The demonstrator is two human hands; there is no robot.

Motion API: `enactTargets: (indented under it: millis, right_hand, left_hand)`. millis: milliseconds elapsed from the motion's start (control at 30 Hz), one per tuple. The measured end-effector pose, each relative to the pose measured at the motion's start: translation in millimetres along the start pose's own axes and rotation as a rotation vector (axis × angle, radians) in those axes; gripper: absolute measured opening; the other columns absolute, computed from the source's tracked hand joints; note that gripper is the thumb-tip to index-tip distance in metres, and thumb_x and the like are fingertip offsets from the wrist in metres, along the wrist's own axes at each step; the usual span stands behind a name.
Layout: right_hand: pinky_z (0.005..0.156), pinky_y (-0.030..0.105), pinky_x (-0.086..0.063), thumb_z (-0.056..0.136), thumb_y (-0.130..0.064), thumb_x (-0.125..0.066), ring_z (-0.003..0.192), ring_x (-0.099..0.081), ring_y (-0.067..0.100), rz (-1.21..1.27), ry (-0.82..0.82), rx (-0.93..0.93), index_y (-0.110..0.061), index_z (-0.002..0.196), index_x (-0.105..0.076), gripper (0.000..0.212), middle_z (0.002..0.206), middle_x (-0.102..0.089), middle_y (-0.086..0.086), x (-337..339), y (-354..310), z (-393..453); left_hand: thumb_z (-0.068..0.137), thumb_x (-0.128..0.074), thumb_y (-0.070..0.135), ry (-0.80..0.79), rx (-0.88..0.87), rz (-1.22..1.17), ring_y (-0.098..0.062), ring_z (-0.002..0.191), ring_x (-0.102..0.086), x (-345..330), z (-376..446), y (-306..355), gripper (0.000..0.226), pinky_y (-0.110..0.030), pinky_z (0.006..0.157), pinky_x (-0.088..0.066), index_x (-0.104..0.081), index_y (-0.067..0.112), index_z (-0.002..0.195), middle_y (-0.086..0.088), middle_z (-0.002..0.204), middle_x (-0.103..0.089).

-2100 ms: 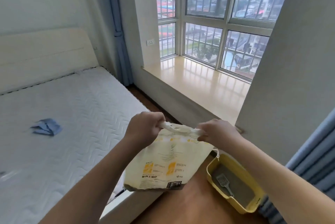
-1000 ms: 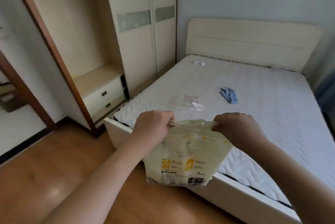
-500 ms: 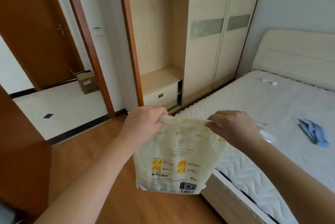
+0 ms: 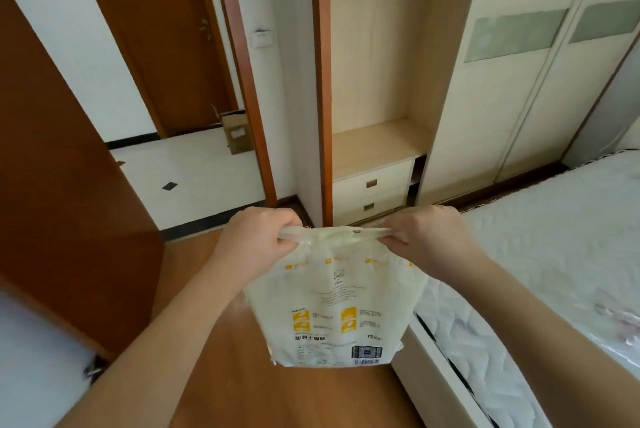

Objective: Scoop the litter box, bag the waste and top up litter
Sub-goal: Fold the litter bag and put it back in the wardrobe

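At far left a brown door (image 4: 65, 164) stands open, and past it a doorway shows white tiled floor (image 4: 194, 181) with a small cardboard box (image 4: 237, 131) against the frame. A light switch (image 4: 262, 38) sits on the wall strip between the doorway and the wardrobe (image 4: 450, 81), whose open bay holds a shelf above two drawers (image 4: 372, 193), with sliding doors farther right. In front, over the wooden floor (image 4: 242, 375), the left hand (image 4: 258, 240) is curled tight around the left end of the litter bag's gathered top edge. The bag (image 4: 341, 306) hangs upright in the air between the two hands, pale cream with yellow squares, printed text and a barcode near its bottom edge, its lower right corner in front of the bed frame. The right hand (image 4: 427, 237) pinches the right end of the same top edge, fingers curled on it, so the two hands are apart with the edge pulled taut between them. At right lies the bed (image 4: 554, 237) with its white quilted mattress, and something clear and crinkled, too blurred to name, rests near its right edge.
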State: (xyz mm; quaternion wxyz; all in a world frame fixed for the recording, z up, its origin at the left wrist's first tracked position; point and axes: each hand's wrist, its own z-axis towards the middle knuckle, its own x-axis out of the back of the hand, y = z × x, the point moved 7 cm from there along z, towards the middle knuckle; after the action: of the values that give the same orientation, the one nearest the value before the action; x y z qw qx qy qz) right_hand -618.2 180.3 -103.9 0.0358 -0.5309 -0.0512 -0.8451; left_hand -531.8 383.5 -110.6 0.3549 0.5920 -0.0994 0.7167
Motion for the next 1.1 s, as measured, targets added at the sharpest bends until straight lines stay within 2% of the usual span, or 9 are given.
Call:
enactTargets:
  millis: [100, 200, 333, 400, 467, 533, 633, 800, 1100]
  right_hand:
    - [0.037, 0.017, -0.018, 0.062, -0.022, -0.085, 0.034, -0.031, 0.017, -0.032, -0.056, 0.037, -0.022, 0.048, -0.045, 0.042, 0.043, -0.031, -0.009, -17, 5, 41]
    - [0.041, 0.018, -0.024, 0.068, -0.025, -0.081, 0.038, -0.047, 0.018, -0.078, -0.097, 0.057, -0.020, 0.053, -0.058, 0.027, 0.046, -0.048, -0.006, -43, 13, 81]
    - [0.041, 0.017, -0.015, 0.072, -0.024, -0.078, 0.042, -0.049, 0.017, -0.115, -0.082, 0.027, -0.020, 0.055, -0.058, 0.026, 0.049, -0.052, -0.006, -77, 27, 132]
    - [0.044, 0.023, -0.030, 0.086, -0.032, -0.065, 0.057, -0.057, 0.018, -0.121, -0.095, -0.009, -0.021, 0.070, -0.064, 0.019, 0.063, -0.060, -0.005, -93, 36, 157]
    - [0.056, 0.029, -0.043, 0.092, -0.036, -0.057, 0.070, -0.061, 0.020, -0.045, -0.146, -0.071, -0.022, 0.083, -0.068, 0.019, 0.073, -0.063, -0.005, -101, 42, 176]
    - [0.059, 0.029, -0.045, 0.091, -0.037, -0.058, 0.071, -0.062, 0.021, 0.009, -0.133, -0.124, -0.024, 0.086, -0.069, 0.018, 0.073, -0.062, -0.007, -108, 49, 194]
    - [0.054, 0.029, -0.044, 0.088, -0.038, -0.063, 0.063, -0.061, 0.021, 0.020, -0.100, -0.163, -0.021, 0.083, -0.070, 0.018, 0.066, -0.062, -0.007, -121, 63, 218]
    - [0.042, 0.026, -0.044, 0.071, -0.026, -0.084, 0.051, -0.061, 0.016, 0.024, 0.128, -0.120, -0.021, 0.075, -0.073, 0.013, 0.060, -0.065, -0.007, -130, 84, 260]
    - [0.044, 0.030, -0.052, 0.067, -0.017, -0.087, 0.056, -0.065, 0.016, 0.080, 0.201, -0.121, -0.020, 0.076, -0.074, 0.016, 0.065, -0.069, -0.007, -176, 169, 311]
  left_hand:
    - [0.082, -0.065, 0.021, -0.010, 0.032, -0.002, -0.007, 0.075, -0.055, -7, 29, -26, 0.017, -0.023, 0.064, -0.039, -0.071, 0.031, 0.095, 0.014, 0.080, -0.066]
    - [0.083, -0.064, 0.021, 0.002, 0.028, -0.007, -0.005, 0.073, -0.053, -15, 63, -52, 0.017, -0.018, 0.062, -0.035, -0.071, 0.030, 0.096, 0.014, 0.082, -0.067]
    - [0.083, -0.063, 0.019, 0.005, -0.020, -0.034, -0.012, 0.080, -0.060, -27, 117, -88, 0.020, -0.025, 0.066, -0.042, -0.072, 0.028, 0.099, 0.010, 0.085, -0.070]
    - [0.085, -0.062, 0.020, -0.010, -0.048, -0.058, -0.011, 0.078, -0.058, -31, 144, -105, 0.019, -0.027, 0.068, -0.043, -0.071, 0.028, 0.099, 0.010, 0.084, -0.069]
    - [0.086, -0.063, 0.020, -0.012, -0.080, -0.084, -0.008, 0.074, -0.055, -33, 167, -116, 0.017, -0.023, 0.064, -0.040, -0.072, 0.028, 0.099, 0.012, 0.081, -0.066]
    - [0.086, -0.063, 0.020, -0.023, -0.117, -0.104, -0.009, 0.073, -0.056, -31, 195, -128, 0.015, -0.022, 0.061, -0.037, -0.072, 0.026, 0.097, 0.013, 0.079, -0.064]
    - [0.085, -0.063, 0.020, -0.021, -0.146, -0.115, -0.013, 0.075, -0.060, -27, 232, -142, 0.014, -0.029, 0.065, -0.044, -0.072, 0.026, 0.095, 0.010, 0.079, -0.066]
    - [0.080, -0.066, 0.016, 0.019, -0.140, -0.208, -0.013, 0.074, -0.062, -31, 287, -167, 0.015, -0.035, 0.067, -0.051, -0.073, 0.026, 0.089, 0.009, 0.079, -0.070]
    - [0.084, -0.067, 0.018, -0.094, -0.101, -0.297, -0.001, 0.075, -0.060, -86, 398, -168, 0.016, -0.021, 0.063, -0.047, -0.072, 0.031, 0.091, 0.020, 0.079, -0.065]
